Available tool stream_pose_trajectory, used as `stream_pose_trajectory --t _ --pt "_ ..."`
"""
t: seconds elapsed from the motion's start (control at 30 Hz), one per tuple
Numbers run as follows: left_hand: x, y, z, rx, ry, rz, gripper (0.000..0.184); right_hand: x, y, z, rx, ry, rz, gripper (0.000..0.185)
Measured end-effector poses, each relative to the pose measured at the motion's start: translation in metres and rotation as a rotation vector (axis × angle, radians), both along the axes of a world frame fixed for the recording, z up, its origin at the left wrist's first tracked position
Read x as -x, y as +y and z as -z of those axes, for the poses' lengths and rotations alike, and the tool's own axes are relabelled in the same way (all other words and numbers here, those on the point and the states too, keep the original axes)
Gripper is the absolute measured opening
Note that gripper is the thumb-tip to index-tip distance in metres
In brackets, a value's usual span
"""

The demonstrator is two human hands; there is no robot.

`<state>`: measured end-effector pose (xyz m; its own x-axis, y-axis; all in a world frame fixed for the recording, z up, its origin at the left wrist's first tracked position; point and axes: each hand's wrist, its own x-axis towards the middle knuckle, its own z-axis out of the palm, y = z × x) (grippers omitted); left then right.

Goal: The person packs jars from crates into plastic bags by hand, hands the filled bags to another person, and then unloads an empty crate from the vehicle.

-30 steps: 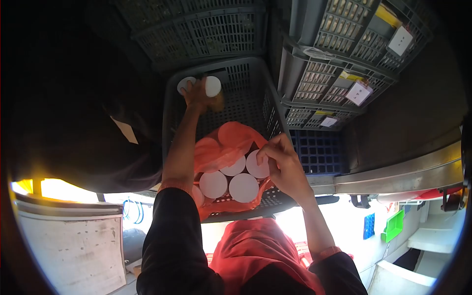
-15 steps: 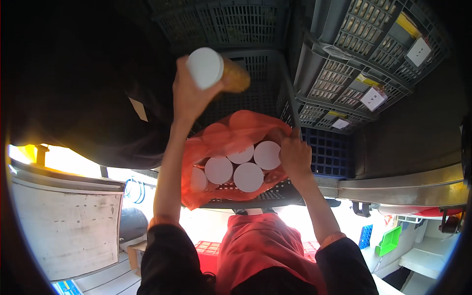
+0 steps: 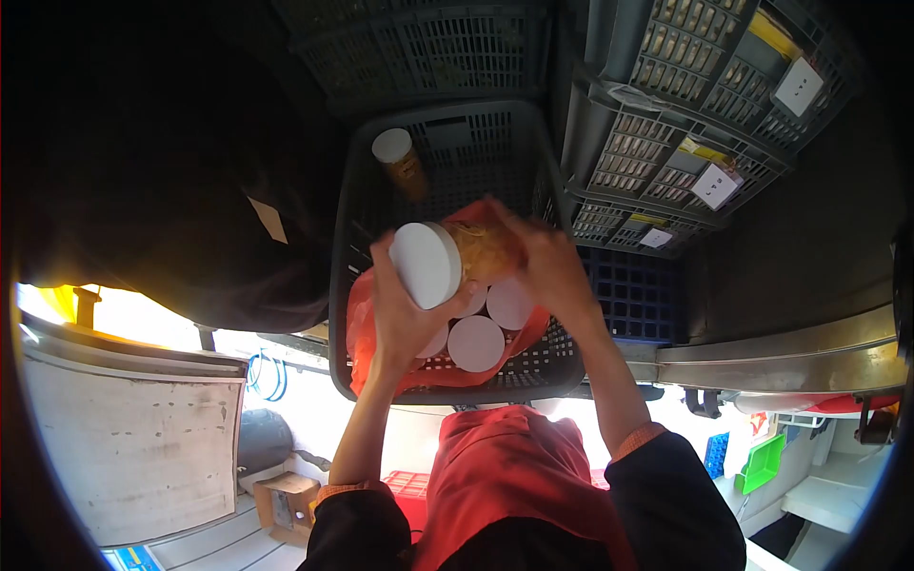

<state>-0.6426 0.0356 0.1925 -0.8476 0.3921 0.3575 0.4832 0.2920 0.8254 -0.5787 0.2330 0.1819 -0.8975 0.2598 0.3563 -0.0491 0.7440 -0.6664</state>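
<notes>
A white-lidded jar (image 3: 426, 265) with yellowish contents is tilted in my left hand (image 3: 402, 319), its fingers wrapped round the lid end. My right hand (image 3: 557, 276), partly blurred, is at the jar's far end and at the edge of the red plastic bag (image 3: 364, 328); what its fingers grip is unclear. Several jars with white lids (image 3: 476, 344) stand in the bag, inside a dark grey crate (image 3: 340, 324). Another jar (image 3: 405, 164) leans in the crate's far left corner.
Stacked grey crates (image 3: 657, 143) with white labels stand at the right, above a blue crate (image 3: 624, 295). More dark crates (image 3: 428, 48) are behind. A cardboard box (image 3: 286, 502) lies lower left, a green tray (image 3: 762, 464) lower right.
My left hand has lifted a jar from the crate's far end and brought it back over the bag. My right hand has moved from the bag's right edge up towards the jar.
</notes>
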Motion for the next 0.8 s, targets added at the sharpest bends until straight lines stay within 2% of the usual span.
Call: stream_pose_trajectory --t 0.07,0.13,0.17,0.23,0.27,0.3,0.37,0.47,0.5,0.57,0.63,0.7,0.73,0.8 --pt "0.005 0.013 0.008 -0.018 0.0 0.024 0.089 -0.003 -0.008 -0.007 -0.001 0.038 -0.007 0.062" --pt "0.016 0.026 0.011 0.066 0.174 0.113 0.08 -0.002 -0.006 -0.008 -0.006 0.077 -0.01 0.062" --pt "0.018 0.035 0.018 0.066 0.172 0.114 0.08 0.0 -0.002 -0.006 0.016 0.054 0.054 0.062" --pt "0.016 0.054 0.031 0.418 0.374 0.22 0.081 0.004 0.002 -0.008 0.039 0.031 0.118 0.062" --pt "0.008 0.063 0.032 0.683 0.39 0.239 0.085 0.005 0.002 -0.013 0.074 0.041 0.148 0.062" --pt "0.002 0.069 0.052 0.686 0.393 0.242 0.085 0.006 0.002 -0.016 0.111 0.052 0.177 0.061" --pt "0.003 0.076 0.104 0.868 0.582 0.161 0.091 0.007 0.002 -0.001 0.075 0.063 0.185 0.059" --pt "0.012 0.078 0.101 0.816 0.658 0.083 0.085 0.003 0.007 0.007 0.07 0.094 0.187 0.057" --pt "0.02 0.075 0.082 0.822 0.659 0.065 0.085 -0.002 0.012 0.007 0.093 0.098 0.201 0.058" --pt "0.054 0.069 0.037 0.69 0.132 0.472 0.072 -0.01 0.025 0.007 0.141 0.119 0.229 0.057" --pt "0.109 0.067 0.002 0.43 -0.234 0.415 0.061 -0.018 0.027 0.003 0.19 0.124 0.285 0.056" --pt "0.179 0.076 0.005 0.52 0.003 0.114 0.06 -0.027 0.025 -0.003 0.287 0.019 0.3 0.053" --pt "0.23 0.077 0.045 0.654 0.33 -0.095 0.067 -0.029 0.02 -0.004 0.281 0.013 0.318 0.053" --pt "0.281 0.081 0.07 0.84 0.232 -0.212 0.081 -0.031 0.002 -0.006 0.175 0.142 0.311 0.047"
